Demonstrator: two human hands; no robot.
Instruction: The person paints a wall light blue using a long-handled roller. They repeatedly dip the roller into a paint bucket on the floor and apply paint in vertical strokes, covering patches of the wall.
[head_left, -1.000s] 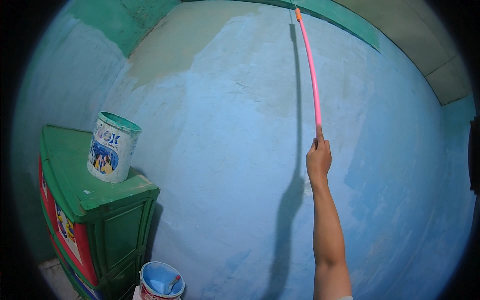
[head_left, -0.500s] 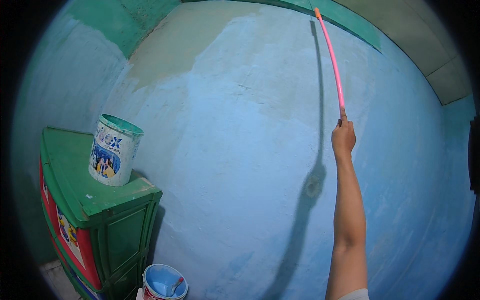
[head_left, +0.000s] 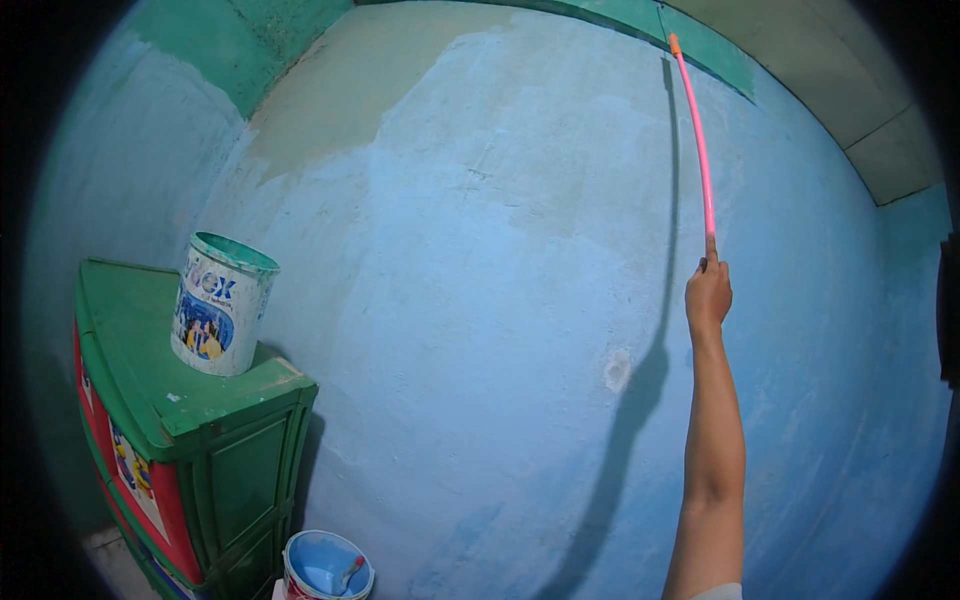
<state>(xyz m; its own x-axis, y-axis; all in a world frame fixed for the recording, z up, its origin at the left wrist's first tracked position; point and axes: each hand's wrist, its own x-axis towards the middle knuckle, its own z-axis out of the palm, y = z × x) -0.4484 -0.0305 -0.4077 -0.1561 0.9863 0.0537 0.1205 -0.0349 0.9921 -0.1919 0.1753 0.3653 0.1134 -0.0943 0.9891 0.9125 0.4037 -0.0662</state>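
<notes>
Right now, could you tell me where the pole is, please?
The pole is upper right in the head view, in the right hand, in front of the wall.

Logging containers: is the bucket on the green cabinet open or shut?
Open: no lid covers the white bucket, and its green inside wall shows.

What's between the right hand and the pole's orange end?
Only the pink shaft, running from the right hand to the orange end; head view.

The right arm (head_left: pixel 716 425) is raised nearly vertical, its elbow (head_left: pixel 714 494) almost straightened; the right grip (head_left: pixel 709 297) is curled closed, one finger (head_left: pixel 711 248) extended upward.
</notes>
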